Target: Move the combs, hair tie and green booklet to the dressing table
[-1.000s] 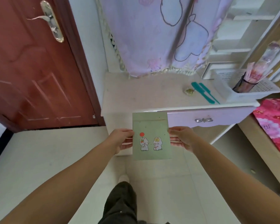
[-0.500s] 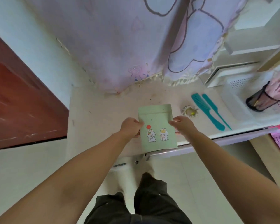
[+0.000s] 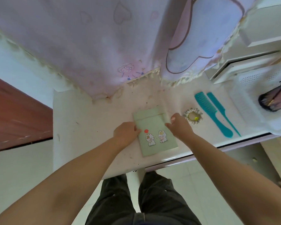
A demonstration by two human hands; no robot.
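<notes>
- Pale green paper booklet with rabbit stickers (image 3: 154,132) is now down flat on the white worktop (image 3: 88,127); half a second ago it was held above the edge.
- Left hand (image 3: 125,133) and right hand (image 3: 177,125) pinch its side edges, grip loosening.
- Right of the grip: frilly round hair tie (image 3: 193,117), two teal plastic combs (image 3: 214,112) already placed.
- Release looks like the last step.

**Count of items on the dressing table**

Two teal plastic combs lay side by side near the table's right edge: one wide-toothed comb (image 3: 209,111) and one thin tail comb (image 3: 221,111). One frilled pale hair tie with a yellow bead (image 3: 193,118) sat just left of them. One pale green booklet printed with two white rabbits and one red dot (image 3: 154,132) lay toward the front edge of the cream dressing table (image 3: 88,127). One white perforated plastic basket (image 3: 250,88) stood at the right corner, holding one dark mesh cup (image 3: 272,101). Two bare hands were counted, the left hand (image 3: 126,133) and the right hand (image 3: 178,125).
</notes>
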